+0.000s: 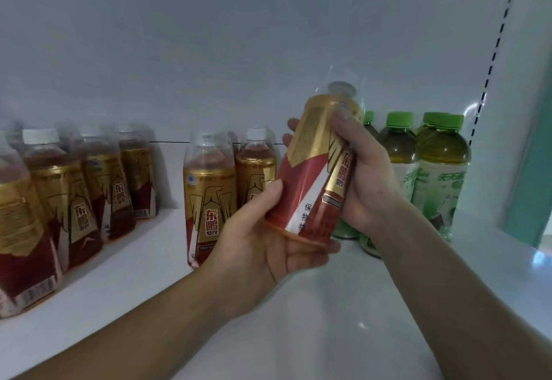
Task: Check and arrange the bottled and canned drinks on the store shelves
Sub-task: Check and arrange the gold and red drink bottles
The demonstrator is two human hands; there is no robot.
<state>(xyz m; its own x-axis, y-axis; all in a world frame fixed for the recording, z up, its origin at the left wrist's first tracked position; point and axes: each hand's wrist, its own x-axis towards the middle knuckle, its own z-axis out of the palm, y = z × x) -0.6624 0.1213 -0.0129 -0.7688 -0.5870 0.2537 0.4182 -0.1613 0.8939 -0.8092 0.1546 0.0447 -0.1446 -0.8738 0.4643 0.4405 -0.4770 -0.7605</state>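
Bottle (312, 170) tilted above shelf (328, 326) — left hand (263, 248) cups its base, right hand (366, 176) grips its shoulder.

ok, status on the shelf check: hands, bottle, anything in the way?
Both on bottle: left hand cups base, right hand grips upper body. The gold-and-red drink bottle held tilted above white shelf. Close behind right hand: green-capped bottles.

Only bare hands and forearms of the person show. The left hand (268, 248) and right hand (367, 176) have slim fingers with short, evenly trimmed nails; the right thumbnail (343, 114) is pale and rounded. Deep creases line the left palm (277, 264), and faint folds mark the right wrist (388, 203). The left forearm (149, 329) and right forearm (448, 284) are bare, smooth skin along their visible length.
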